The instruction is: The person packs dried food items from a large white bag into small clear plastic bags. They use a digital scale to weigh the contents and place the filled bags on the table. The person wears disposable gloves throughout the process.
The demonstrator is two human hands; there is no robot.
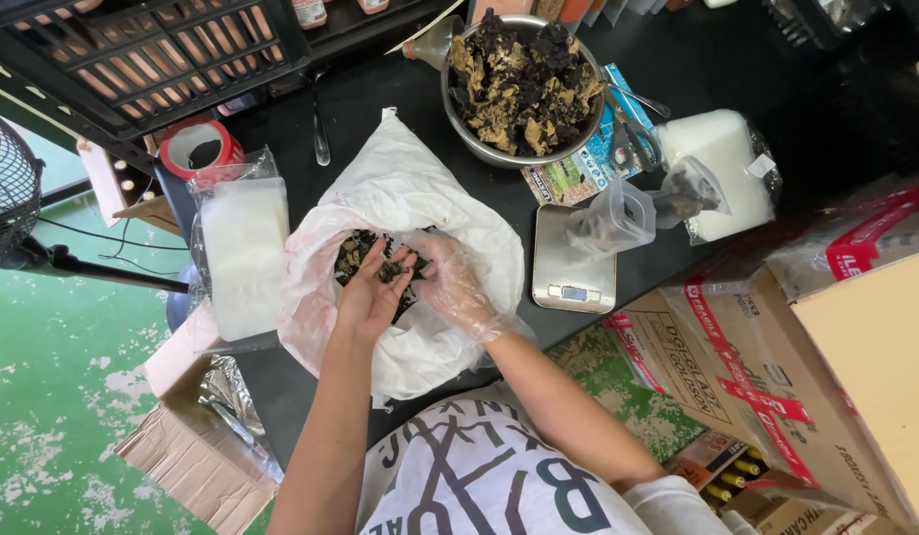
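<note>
A large white plastic bag [420, 198] lies open on the black table [717, 59]. Dark dried fungus pieces [358, 250] show inside its mouth. My left hand [370, 292], bare, reaches into the bag and grips a clump of the fungus. My right hand [454, 282], in a clear thin plastic glove, is also in the bag's mouth, fingers curled around the same dark pieces. A steel bowl [479, 147] heaped with dark and tan dried fungus [524, 84] stands behind the bag.
A small steel scale [573, 282] carries an empty clear bag [613, 223]. Stacks of clear bags [243, 253] lie left, and another stack [722, 163] lies right. A red tape roll [197, 149], scissors [628, 134], cardboard boxes [776, 386] and a fan [8, 193] surround the table.
</note>
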